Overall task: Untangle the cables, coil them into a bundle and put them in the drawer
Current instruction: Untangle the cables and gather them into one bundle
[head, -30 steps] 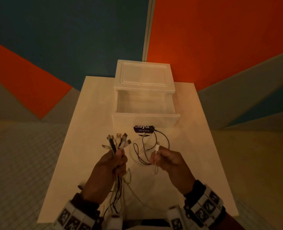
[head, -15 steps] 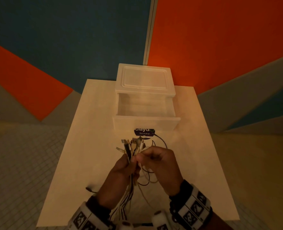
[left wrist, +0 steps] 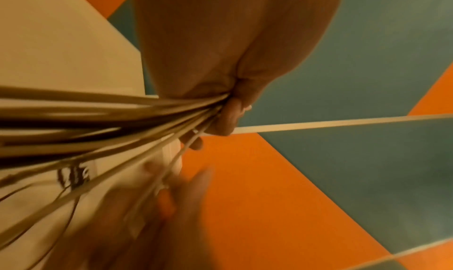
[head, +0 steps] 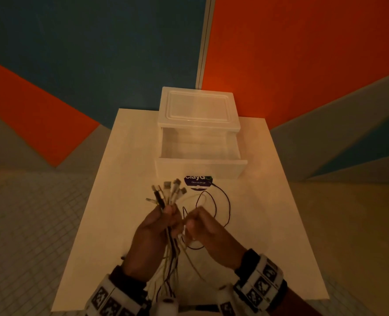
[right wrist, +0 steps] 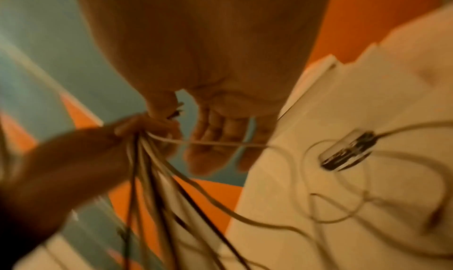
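My left hand [head: 162,216] grips a bundle of white and black cables [head: 166,195] upright above the table, their plugs fanned out above the fist. The strands hang down past my wrist [left wrist: 98,119] where the left hand [left wrist: 228,117] squeezes them. Just to its right is my right hand [head: 203,226]. In the right wrist view its fingers [right wrist: 210,138] are loosely spread, a white cable [right wrist: 220,143] runs across them from the left fist, and no pinch shows. The white drawer [head: 200,166] stands pulled out and empty behind the hands.
The drawer unit [head: 198,108] sits at the back of the white table [head: 120,179], against an orange and blue wall. A dark round sticker [head: 198,180] lies before the drawer front. Loose black cable loops [head: 228,201] rest on the table to the right.
A second ago my hands were apart and the right one pinched a white plug. It brought that plug into the left hand's bundle, then drew back a little to the right.
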Demonstrator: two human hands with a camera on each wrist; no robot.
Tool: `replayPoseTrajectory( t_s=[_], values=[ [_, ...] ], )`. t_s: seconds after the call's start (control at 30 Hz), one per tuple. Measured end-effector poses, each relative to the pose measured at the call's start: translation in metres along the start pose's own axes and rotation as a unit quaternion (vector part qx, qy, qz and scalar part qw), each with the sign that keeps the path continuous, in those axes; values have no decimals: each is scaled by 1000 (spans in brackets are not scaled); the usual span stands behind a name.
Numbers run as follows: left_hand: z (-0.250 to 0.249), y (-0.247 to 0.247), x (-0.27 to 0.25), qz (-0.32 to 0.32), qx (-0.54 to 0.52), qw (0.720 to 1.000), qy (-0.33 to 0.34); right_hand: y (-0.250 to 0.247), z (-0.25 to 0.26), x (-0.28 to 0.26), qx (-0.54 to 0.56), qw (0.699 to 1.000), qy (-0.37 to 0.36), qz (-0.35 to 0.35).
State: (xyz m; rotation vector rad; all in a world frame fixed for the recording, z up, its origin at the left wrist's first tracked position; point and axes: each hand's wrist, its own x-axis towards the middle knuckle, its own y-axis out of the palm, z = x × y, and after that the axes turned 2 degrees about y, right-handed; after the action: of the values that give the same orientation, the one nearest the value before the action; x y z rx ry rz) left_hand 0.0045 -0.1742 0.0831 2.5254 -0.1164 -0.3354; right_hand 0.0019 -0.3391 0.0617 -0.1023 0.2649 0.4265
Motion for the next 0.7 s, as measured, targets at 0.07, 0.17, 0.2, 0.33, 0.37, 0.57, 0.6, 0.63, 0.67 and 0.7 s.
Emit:
replayPoseTrajectory(
  t_s=[0.07, 0.17, 0.2, 0.33, 0.37, 0.57, 0.6, 0.63, 0.67, 0.7],
  values=[
    [-9, -13, 6, 4, -43, 999, 9, -7, -21, -14, -90, 996, 8, 20],
    [-27, -39, 10, 44, -135, 990, 18, -31, -54, -27, -180, 984, 2, -9],
    [-34, -49, 11, 69, -177, 982, 18, -42, -66, -27, -195, 980, 6, -36],
    [-52, -73, 12, 99, -244, 964, 27, -74, -92, -13, -227, 962, 57, -141],
    [-53, -69, 12, 72, -191, 978, 34, -73, -84, -6, -227, 960, 50, -157],
    [-18, -9, 9, -46, 86, 994, 53, -13, 17, 31, -191, 963, -107, -160],
    [-15, -3, 9, -57, 82, 994, 54, -4, 27, 33, -193, 963, -125, -143],
    [-14, 1, 8, -59, 64, 994, 61, 3, 34, 34, -187, 964, -141, -124],
    [-15, 3, 6, -54, 44, 995, 70, 9, 37, 34, -176, 966, -153, -108],
    [-13, 2, 6, -49, 35, 995, 81, 14, 38, 34, -165, 969, -159, -92]
  ],
)
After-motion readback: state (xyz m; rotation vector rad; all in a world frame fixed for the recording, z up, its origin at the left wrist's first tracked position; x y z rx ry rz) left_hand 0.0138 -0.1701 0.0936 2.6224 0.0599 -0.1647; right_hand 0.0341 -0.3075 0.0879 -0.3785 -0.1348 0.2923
